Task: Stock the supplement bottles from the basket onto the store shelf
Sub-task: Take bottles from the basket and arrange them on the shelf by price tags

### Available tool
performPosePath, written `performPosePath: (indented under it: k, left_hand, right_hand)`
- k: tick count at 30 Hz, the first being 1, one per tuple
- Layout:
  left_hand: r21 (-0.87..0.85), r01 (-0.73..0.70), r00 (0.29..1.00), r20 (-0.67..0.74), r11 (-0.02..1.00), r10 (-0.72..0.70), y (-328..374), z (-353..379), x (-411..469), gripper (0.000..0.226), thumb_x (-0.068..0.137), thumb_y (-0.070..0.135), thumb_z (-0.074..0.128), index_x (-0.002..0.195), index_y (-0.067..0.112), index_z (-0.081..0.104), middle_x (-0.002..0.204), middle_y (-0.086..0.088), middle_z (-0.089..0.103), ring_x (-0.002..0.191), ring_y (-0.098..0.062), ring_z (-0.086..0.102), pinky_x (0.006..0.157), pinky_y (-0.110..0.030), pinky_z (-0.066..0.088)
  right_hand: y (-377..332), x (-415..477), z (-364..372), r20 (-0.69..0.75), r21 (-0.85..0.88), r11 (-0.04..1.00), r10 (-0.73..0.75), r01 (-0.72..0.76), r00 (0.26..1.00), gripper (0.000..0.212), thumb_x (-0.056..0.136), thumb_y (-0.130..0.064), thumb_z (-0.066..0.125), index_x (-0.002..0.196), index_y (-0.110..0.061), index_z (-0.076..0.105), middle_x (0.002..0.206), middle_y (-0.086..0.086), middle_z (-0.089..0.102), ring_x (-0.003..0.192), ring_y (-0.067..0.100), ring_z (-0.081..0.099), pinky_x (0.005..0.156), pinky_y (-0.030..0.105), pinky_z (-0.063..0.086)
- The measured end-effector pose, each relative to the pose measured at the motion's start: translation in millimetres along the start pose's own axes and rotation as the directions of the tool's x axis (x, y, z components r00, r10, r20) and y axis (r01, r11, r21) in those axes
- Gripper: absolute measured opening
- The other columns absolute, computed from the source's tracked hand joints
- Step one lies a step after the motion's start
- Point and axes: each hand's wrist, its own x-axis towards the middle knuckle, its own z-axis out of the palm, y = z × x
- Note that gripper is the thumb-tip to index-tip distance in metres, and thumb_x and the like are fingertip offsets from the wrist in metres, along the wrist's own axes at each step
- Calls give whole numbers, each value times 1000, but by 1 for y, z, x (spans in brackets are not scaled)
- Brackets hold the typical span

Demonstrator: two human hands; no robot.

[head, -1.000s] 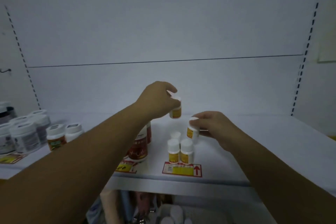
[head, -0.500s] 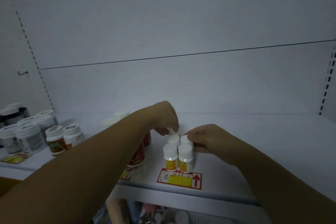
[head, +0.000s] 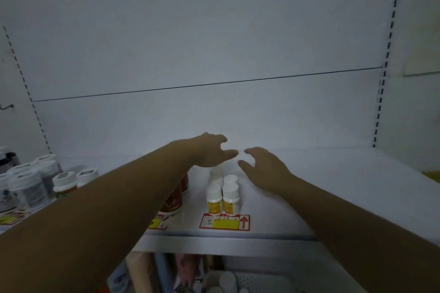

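Both hands have just let go of the small white-capped bottles they carried a moment ago. The left hand [head: 212, 150] now hovers above the far end of the cluster with its fingers spread wide and nothing between them; the right hand [head: 264, 169] hovers just to the right of the cluster, likewise splayed and empty. One second earlier each hand pinched one bottle in the air over the shelf; half a second earlier both were pressing those bottles down into the far end of the group.

The small supplement bottles [head: 223, 194], yellow-labelled and white-capped, stand upright in a tight block on the white store shelf [head: 333, 188], two at the near edge and more directly behind them, touching one another. The block sits just behind the red-and-yellow price tag [head: 225, 221] on the shelf's near lip. To its left, partly hidden by the left forearm, stands a larger red-labelled jar [head: 172, 204]; well apart on the far left is a group of white-lidded jars [head: 31, 185].

Judged from this arrangement, one placement cycle is complete and the group has grown by two. The basket [head: 259, 283], visible at the bottom edge below the shelf, shows several more white caps, so stocking is not finished; the likely next move is a return to the basket for further bottles. Much free shelf remains to the right.
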Motion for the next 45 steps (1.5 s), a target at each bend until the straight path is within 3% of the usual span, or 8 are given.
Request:
performPosePath:
  k: [4, 9, 13, 16, 22, 33, 36, 45]
  left_hand:
    - [231, -84, 991, -81, 969, 105, 7, -17, -19, 80, 85, 71, 25, 150, 26, 11, 161, -4, 3, 147, -27, -9, 116, -55, 0]
    - [147, -214, 952, -189, 966, 240, 23, -29, -58, 77, 87, 69, 23, 150, 26, 12, 161, -4, 6, 148, -25, -6, 116, -52, 1]
    - [-53, -337, 912, -266, 940, 312, 25, -13, -105, 66, 91, 60, 31, 147, 26, 22, 156, -2, 27, 143, -24, 23, 114, -42, 22]
    - [-214, -419, 887, -304, 883, 347, 27, 14, -141, 55, 93, 56, 32, 141, 28, 34, 139, -1, 52, 118, -21, 53, 97, -33, 37]
    - [-397, -407, 907, -74, 823, 414, 8, 100, -182, 40, 94, 51, 36, 114, 24, 60, 115, -2, 64, 105, -19, 57, 93, -37, 44]
    - [-437, -79, 958, 215, 896, 190, -29, 251, -145, 34, 89, 15, 59, 122, 5, 59, 123, -16, 62, 104, -24, 60, 73, -3, 42]
    - [-340, -109, 945, 257, 934, 204, -23, 288, -123, 35, 91, 16, 54, 124, 6, 58, 129, -13, 59, 120, -27, 53, 97, -26, 41]
    - [46, -139, 831, 549, 989, 91, -9, 351, -64, 33, 91, 20, 52, 121, 8, 57, 125, -13, 59, 117, -31, 53, 100, -42, 44]
  right_hand:
    - [-1, -6, -35, 86, -401, 908, -95, 121, 992, 65, 94, -57, 23, 149, -24, 14, 159, 13, 1, 146, 27, -3, 117, 43, 3]
    - [-22, -48, -60, 105, -457, 874, -130, 163, 986, 67, 92, -61, 21, 149, -28, 11, 159, 10, 0, 146, 24, -5, 117, 43, 2]
    - [-37, -109, -61, -23, -412, 892, -215, 187, 976, 60, 93, -53, 32, 144, -22, 29, 155, 7, 25, 143, 24, 19, 114, 40, 24]
    - [-44, -162, -56, -107, -438, 827, -438, 353, 893, 41, 92, -39, 46, 117, -10, 58, 117, 11, 60, 105, 26, 56, 78, 32, 46]
    - [-21, -245, 10, 178, -318, 787, -499, 529, 848, 26, 88, -31, 52, 92, -9, 67, 88, 10, 66, 77, 26, 62, 61, 31, 51]
    - [66, -234, 137, 469, -307, 948, 75, 82, 880, 45, 94, -31, 41, 138, -19, 38, 142, 2, 40, 129, 22, 38, 110, 38, 21]
    - [83, -219, 168, 504, -193, 980, 142, -50, 852, 50, 94, -30, 46, 141, -20, 34, 145, 2, 36, 132, 20, 35, 109, 31, 23]
    - [126, -183, 234, 723, 25, 924, 247, -381, 646, 50, 80, -26, 69, 127, -18, 52, 130, 3, 56, 118, 19, 53, 92, 21, 38]
